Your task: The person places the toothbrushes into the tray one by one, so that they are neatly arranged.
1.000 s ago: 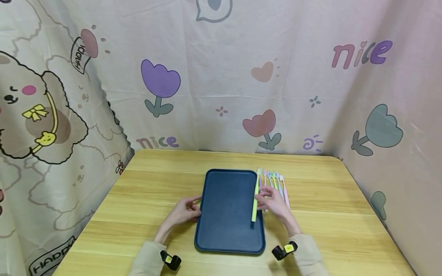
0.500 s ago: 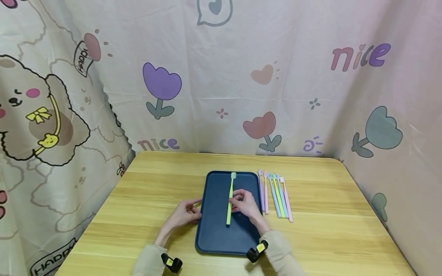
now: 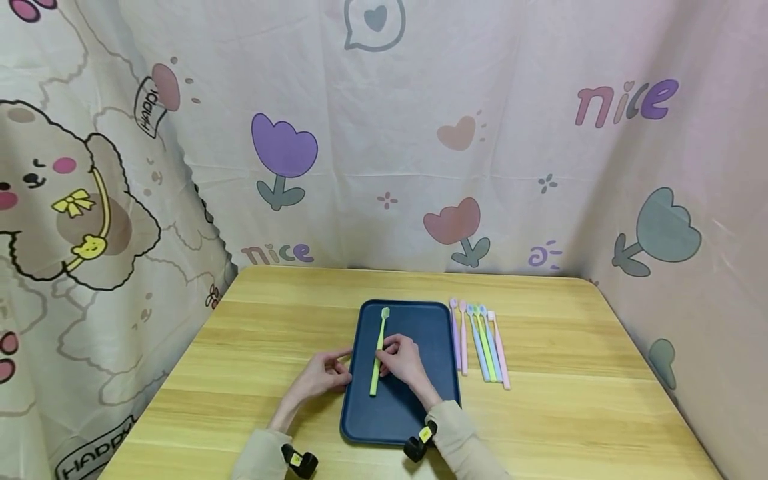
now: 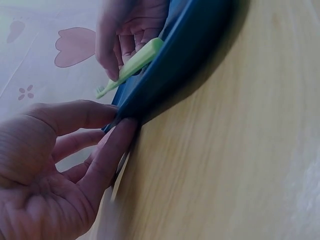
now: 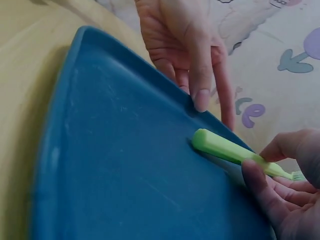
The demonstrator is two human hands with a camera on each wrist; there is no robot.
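My right hand (image 3: 403, 361) pinches a light green toothbrush (image 3: 375, 377) by its handle between thumb and fingers, over the left part of a dark blue tray (image 3: 414, 407). The brush head points to the far side. In the right wrist view the handle end of the toothbrush (image 5: 220, 145) lies close above the tray's floor; I cannot tell whether it touches. My left hand (image 3: 322, 375) rests thumb and fingertips against the tray's left rim. In the left wrist view those fingertips of the left hand (image 4: 65, 150) meet the rim's outer side.
Just right of the tray, several toothbrushes (image 3: 485, 347) in purple, pink, blue and green lie side by side on the wooden table (image 3: 576, 373). A patterned curtain (image 3: 372, 133) hangs behind and beside the table.
My right hand has carried the green toothbrush leftward, from the tray's right edge across to its left part. The left hand stays at the left rim.
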